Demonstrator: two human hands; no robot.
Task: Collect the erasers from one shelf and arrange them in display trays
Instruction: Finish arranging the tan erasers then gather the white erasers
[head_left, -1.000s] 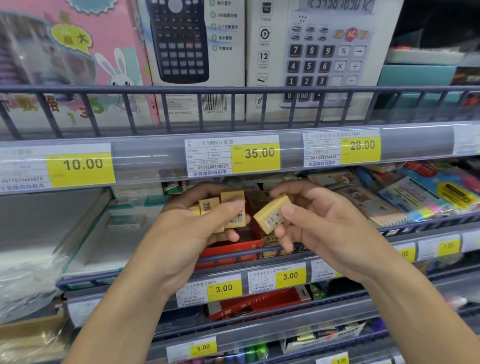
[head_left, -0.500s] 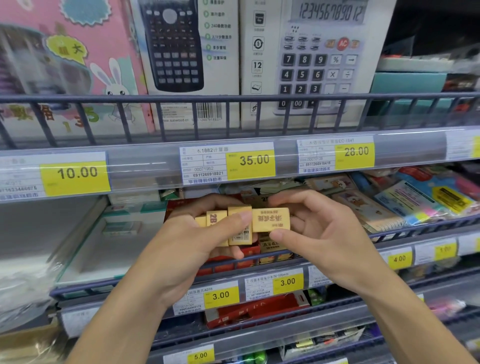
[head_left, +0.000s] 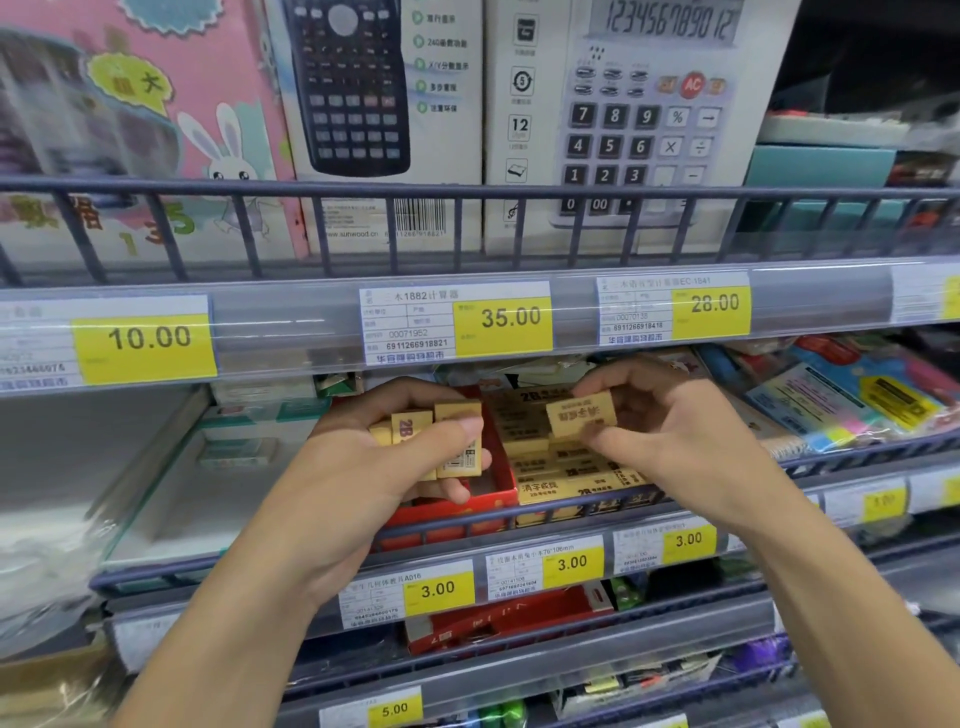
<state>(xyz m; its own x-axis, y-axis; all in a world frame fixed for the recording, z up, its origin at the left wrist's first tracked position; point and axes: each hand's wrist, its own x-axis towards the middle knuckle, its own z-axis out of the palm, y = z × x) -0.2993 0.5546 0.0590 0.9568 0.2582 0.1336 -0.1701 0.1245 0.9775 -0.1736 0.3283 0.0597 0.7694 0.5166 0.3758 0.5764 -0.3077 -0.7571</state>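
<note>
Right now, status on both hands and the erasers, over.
Left hand grips a stack of erasers. Right hand pinches one eraser above the red tray. Tray part filled. Nothing in the way.

Yellow erasers (head_left: 566, 470) fill a red display tray (head_left: 498, 467) (right half).

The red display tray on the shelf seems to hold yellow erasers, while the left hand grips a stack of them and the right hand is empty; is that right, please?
Not quite: the right hand is not empty. The head view shows it pinching a single yellow eraser above the red display tray. The rest holds: the tray holds yellow erasers, and the left hand grips a stack of erasers.
</note>
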